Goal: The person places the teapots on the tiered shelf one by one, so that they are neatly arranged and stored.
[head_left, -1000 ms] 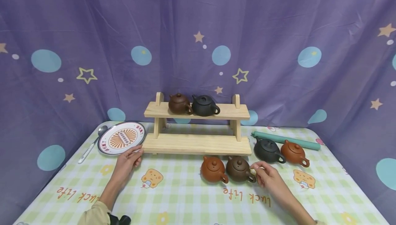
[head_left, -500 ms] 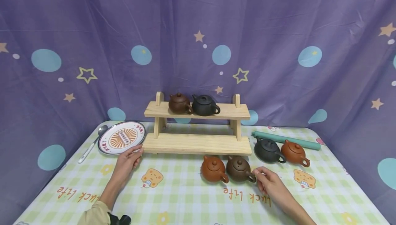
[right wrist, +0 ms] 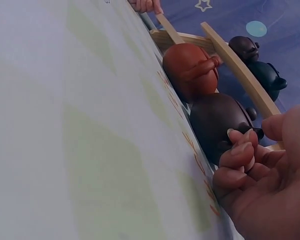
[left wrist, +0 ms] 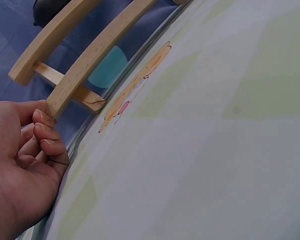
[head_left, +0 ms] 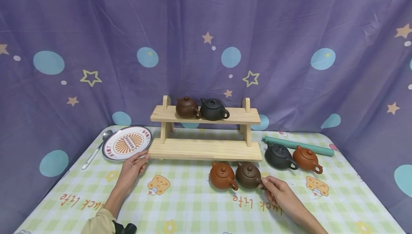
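A two-tier wooden shelf [head_left: 206, 148] stands at the back middle. My left hand [head_left: 132, 169] grips the left end of its lower board, thumb and finger on the wood in the left wrist view. On the table before the shelf sits a dark brown teapot [head_left: 248, 175], its handle pinched by my right hand [head_left: 280, 193]. Those fingers partly hide the handle. Close to its left is an orange-brown teapot [head_left: 222, 176]. The upper board bears a reddish-brown teapot [head_left: 186, 107] and a black teapot [head_left: 213, 110].
Right of the shelf stand another black teapot [head_left: 279, 156] and another orange-brown teapot [head_left: 305, 157], before a green rolled thing [head_left: 299, 145]. A patterned plate [head_left: 111, 150] and a spoon [head_left: 93, 157] lie at the left. A purple curtain [head_left: 193, 23] hangs behind.
My right hand has shifted slightly down and closed its fingers and thumb on the dark brown teapot's handle. The left hand and the shelf have stayed in place.
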`<state>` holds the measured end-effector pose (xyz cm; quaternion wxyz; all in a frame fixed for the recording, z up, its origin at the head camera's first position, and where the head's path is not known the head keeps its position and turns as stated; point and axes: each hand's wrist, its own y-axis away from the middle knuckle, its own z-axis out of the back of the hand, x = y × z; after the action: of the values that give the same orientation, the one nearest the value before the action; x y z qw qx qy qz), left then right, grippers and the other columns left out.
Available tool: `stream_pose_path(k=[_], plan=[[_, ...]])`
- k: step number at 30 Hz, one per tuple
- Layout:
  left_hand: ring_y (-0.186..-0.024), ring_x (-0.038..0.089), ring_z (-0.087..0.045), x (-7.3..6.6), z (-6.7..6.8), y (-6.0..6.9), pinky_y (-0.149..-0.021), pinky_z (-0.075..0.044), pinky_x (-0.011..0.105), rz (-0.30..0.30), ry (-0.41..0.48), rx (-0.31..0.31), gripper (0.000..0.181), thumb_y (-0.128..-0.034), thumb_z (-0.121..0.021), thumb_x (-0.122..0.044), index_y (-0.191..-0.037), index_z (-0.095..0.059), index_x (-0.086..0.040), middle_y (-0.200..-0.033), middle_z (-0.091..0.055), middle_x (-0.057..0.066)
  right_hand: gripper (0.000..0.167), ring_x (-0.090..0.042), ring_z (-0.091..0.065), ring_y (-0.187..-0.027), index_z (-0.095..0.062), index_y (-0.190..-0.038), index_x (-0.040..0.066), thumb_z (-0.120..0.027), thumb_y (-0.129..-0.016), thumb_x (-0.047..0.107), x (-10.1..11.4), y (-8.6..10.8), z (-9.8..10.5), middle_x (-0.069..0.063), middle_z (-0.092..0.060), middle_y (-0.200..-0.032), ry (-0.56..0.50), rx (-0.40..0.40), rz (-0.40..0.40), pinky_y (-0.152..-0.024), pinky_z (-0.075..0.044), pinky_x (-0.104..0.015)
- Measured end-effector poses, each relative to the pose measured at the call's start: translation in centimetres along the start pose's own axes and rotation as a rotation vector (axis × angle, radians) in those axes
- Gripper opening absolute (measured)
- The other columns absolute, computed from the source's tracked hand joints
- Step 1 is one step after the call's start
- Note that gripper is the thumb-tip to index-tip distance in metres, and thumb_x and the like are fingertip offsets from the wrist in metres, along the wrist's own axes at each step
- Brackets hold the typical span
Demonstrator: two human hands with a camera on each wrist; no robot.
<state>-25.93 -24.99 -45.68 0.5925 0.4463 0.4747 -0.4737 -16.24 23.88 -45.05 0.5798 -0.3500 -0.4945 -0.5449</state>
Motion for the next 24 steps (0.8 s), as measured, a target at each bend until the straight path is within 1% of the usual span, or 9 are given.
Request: stream_pose_path(k=[10, 13, 19, 24], plan=[[-0.065, 0.005, -0.046, 0.24, 0.06, -0.26, -0.055, -0.039, 0.019, -0.008, 0.004, -0.003, 0.049, -0.1085, -0.057, -0.022, -0.150, -0.047, 0.002, -0.078, -0.058, -0.003, 0.042, -0.011, -0.042, -0.055, -0.065, -0.108, -0.003, -0.047, -0.112, 0.035, -0.01, 0.02, 0.08, -0.003, -0.049, -0.068, 0.011, 0.012, 0.004, -0.051, -0.039, -0.026], [-0.065, 0.005, -0.046, 0.23, 0.04, -0.30, -0.055, -0.039, 0.019, -0.003, 0.000, -0.007, 0.049, -0.1085, -0.057, -0.022, -0.150, -0.047, 0.002, -0.079, -0.058, -0.004, 0.042, -0.011, -0.041, -0.055, -0.064, -0.107, -0.003, -0.046, -0.112, 0.034, -0.01, 0.05, 0.03, -0.003, -0.049, -0.068, 0.011, 0.009, 0.008, -0.051, -0.039, -0.025], [-0.066, 0.005, -0.047, 0.20, 0.04, -0.23, -0.055, -0.040, 0.019, 0.004, 0.000, -0.004, 0.049, -0.1085, -0.057, -0.021, -0.151, -0.047, 0.001, -0.080, -0.059, -0.003, 0.041, -0.011, -0.042, -0.056, -0.064, -0.105, -0.003, -0.047, -0.112, 0.033, 0.01, 0.19, -0.22, -0.003, -0.049, -0.068, 0.004, -0.019, -0.002, -0.053, -0.039, -0.026], [-0.066, 0.005, -0.047, 0.18, 0.07, -0.08, -0.056, -0.041, 0.019, -0.004, -0.006, -0.001, 0.049, -0.1084, -0.058, -0.022, -0.151, -0.047, 0.002, -0.081, -0.059, -0.003, 0.040, -0.012, -0.042, -0.057, -0.064, -0.104, -0.003, -0.046, -0.112, 0.032, 0.14, 0.38, -0.43, -0.004, -0.048, -0.068, 0.012, -0.053, -0.002, -0.055, -0.040, -0.027]])
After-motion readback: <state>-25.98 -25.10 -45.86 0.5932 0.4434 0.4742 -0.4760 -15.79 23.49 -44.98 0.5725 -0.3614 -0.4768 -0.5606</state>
